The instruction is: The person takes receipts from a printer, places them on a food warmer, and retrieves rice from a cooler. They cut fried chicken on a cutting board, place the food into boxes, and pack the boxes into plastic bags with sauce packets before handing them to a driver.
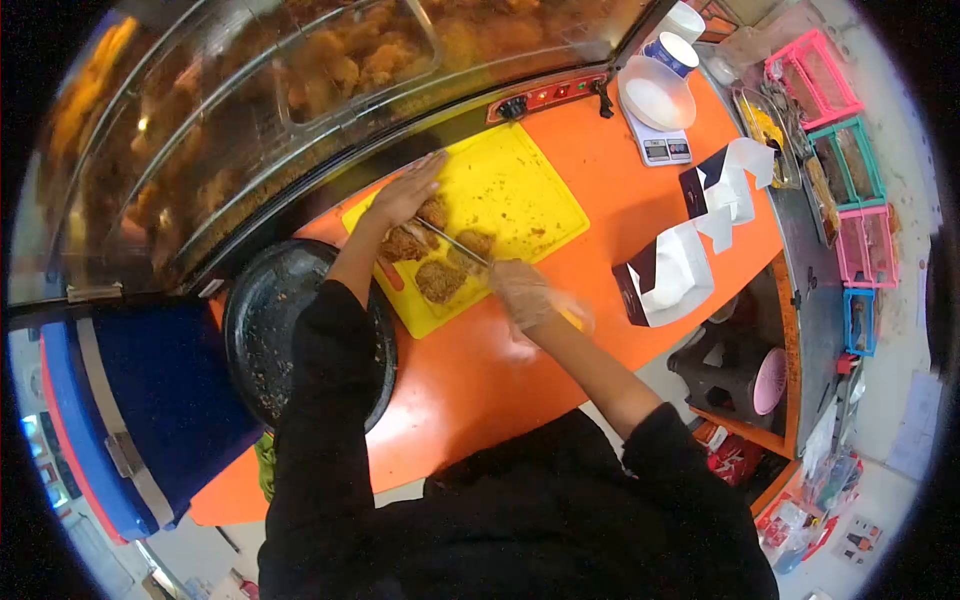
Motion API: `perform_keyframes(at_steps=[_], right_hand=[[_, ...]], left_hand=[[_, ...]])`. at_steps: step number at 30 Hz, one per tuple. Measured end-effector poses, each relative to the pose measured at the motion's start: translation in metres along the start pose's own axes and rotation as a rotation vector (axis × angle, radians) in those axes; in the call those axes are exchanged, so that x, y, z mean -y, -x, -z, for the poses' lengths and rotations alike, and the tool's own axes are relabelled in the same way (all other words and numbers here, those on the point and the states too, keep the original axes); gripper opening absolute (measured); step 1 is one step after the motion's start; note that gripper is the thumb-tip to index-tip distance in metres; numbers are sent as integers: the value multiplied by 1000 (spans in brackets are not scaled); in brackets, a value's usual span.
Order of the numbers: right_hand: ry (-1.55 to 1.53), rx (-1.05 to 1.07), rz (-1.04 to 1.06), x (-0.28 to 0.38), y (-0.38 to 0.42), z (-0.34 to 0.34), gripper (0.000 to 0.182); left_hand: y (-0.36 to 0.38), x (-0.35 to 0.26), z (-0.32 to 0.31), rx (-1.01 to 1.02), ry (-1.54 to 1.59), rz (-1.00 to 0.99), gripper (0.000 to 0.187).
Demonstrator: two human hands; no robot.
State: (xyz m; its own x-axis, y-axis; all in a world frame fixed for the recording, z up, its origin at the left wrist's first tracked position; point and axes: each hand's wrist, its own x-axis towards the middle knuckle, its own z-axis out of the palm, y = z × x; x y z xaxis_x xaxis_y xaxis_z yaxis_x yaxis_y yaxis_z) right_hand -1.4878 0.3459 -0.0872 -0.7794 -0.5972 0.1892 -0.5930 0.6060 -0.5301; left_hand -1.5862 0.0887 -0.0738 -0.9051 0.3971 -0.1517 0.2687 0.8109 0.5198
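A yellow cutting board point(530, 180) lies on the orange counter with several pieces of crumbed fried chicken point(440, 282) on its near left part. My right hand point(525, 293), in a clear plastic glove and slightly blurred, is closed around a knife point(460, 245). Its narrow blade reaches left among the chicken pieces, and the handle is hidden in the hand. My left hand point(408, 192) is stretched out flat beside the blade tip, fingers pointing to the back of the board, with the palm close over the chicken. Crumbs are scattered over the board.
A glass cabinet of fried chicken point(360, 55) borders the counter's back. Left of the board stands a large black round tray point(262, 335). To the right are two open paper boxes point(675, 275) and a digital scale point(665, 148) bearing a white bowl point(656, 92).
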Motion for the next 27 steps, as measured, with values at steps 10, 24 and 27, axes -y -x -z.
perform_keyframes(at_steps=[10, 24, 27], right_hand=[[267, 379, -178, 36, -31, 72, 19], [394, 806, -22, 69, -70, 127, 36], [245, 381, -6, 33, -49, 83, 17]], left_hand=[[12, -26, 29, -312, 338, -89, 52], [-20, -3, 14, -68, 405, -88, 47], [-23, 0, 13, -91, 264, -131, 48]])
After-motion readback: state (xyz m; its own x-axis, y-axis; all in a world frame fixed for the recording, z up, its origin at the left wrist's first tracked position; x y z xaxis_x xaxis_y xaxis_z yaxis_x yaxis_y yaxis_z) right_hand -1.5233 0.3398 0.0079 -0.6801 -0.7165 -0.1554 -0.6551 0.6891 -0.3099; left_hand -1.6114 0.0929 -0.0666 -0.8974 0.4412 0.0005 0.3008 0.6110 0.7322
